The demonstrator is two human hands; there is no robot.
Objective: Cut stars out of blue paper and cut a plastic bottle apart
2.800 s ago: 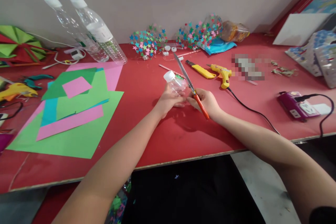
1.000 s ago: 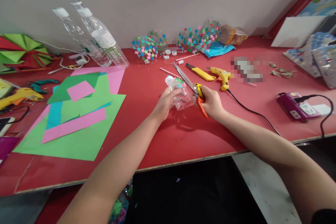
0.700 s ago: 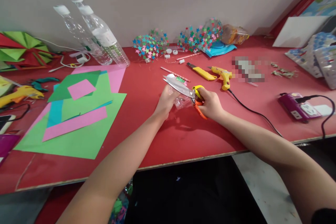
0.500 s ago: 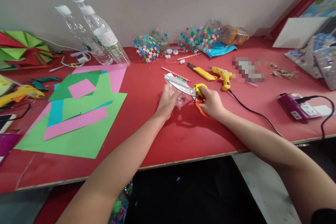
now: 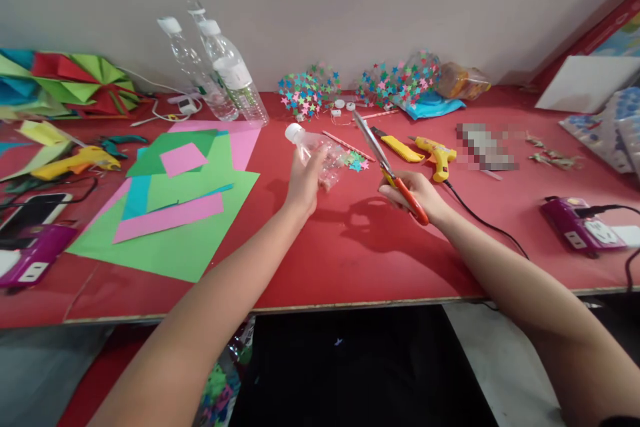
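Observation:
My left hand (image 5: 304,180) is closed round a clear plastic bottle top (image 5: 320,147), tilted with its white cap up and to the left. My right hand (image 5: 413,193) grips scissors (image 5: 395,177) with orange and yellow handles; the blades point up and away from me, apart from the bottle. Just right of the bottle lie small paper stars (image 5: 357,161) on the red table (image 5: 340,260). Behind these are a pink patterned stick (image 5: 347,145), a yellow utility knife (image 5: 401,147) and a yellow glue gun (image 5: 437,155).
Colored paper sheets (image 5: 175,213) lie at left. Clear bottles (image 5: 235,77) lean near the wall, beside star-covered balls (image 5: 306,93). A purple power strip (image 5: 583,223) sits at right, with the glue gun's cord (image 5: 480,219) crossing the table. Another yellow glue gun (image 5: 83,161) lies far left.
The scissors have moved right, away from the bottle, and turned so the blades point upward. The bottle's cap and body now show more in my left hand. The view has shifted left.

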